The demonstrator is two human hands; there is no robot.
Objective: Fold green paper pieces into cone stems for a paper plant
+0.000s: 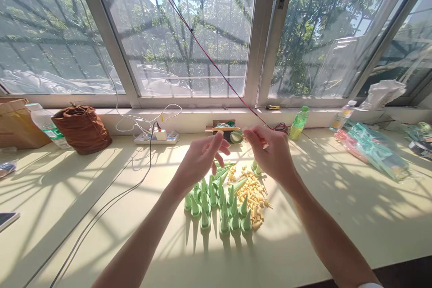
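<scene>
Sunlight stripes a smooth, pale counter (354,207). Above it, a person's left hand (200,155) curves, its grip loosely parted; the right hand (274,153) narrows its grip at the fingertips, though whether around anything cannot be told. Below, tapered green cones (224,223) cluster upright, others lying flat, beside loosely heaped, slender yellow pegs (251,191).

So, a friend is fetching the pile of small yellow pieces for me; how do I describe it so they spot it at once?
Under the windows, find the pale table, then the cluster of green cones on it. At the cluster's right edge lies the pile of small yellow pieces, a loose jumble, while most cones stand upright.
</scene>
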